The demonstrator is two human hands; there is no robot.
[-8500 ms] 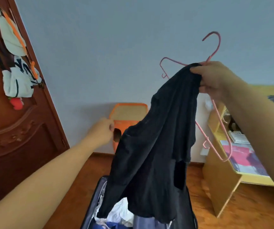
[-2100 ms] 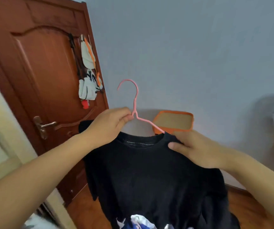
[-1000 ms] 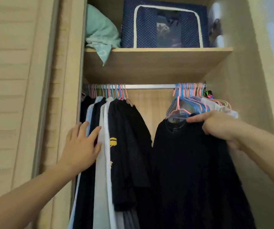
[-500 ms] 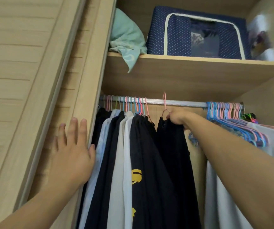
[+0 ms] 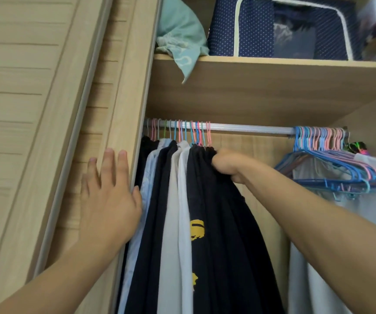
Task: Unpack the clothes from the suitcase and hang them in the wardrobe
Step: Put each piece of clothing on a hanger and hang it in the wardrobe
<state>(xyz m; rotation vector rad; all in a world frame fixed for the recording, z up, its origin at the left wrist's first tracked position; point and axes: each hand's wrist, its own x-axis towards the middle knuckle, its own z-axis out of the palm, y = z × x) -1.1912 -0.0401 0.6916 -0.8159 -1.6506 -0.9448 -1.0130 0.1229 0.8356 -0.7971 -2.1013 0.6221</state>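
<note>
The black T-shirt (image 5: 232,227) hangs on its pink hanger (image 5: 208,137) from the metal rail (image 5: 250,128) inside the wardrobe. It sits pressed against a row of dark and white hanging clothes (image 5: 173,200) at the rail's left end. My right hand (image 5: 226,163) grips the black T-shirt at its shoulder, just below the hanger hook. My left hand (image 5: 108,196) rests flat with straight fingers on the wardrobe's left frame (image 5: 123,109). The suitcase is out of view.
A bunch of bare blue and pink hangers (image 5: 332,159) and a white garment (image 5: 368,200) hang at the rail's right end. Above, the shelf (image 5: 273,71) carries a teal cloth (image 5: 180,39) and a navy dotted storage box (image 5: 280,28). A louvred door (image 5: 23,109) stands on the left.
The black T-shirt went from held in the room onto the rail. In the last half second my right hand slid it left against the other clothes. My left hand stayed on the frame.
</note>
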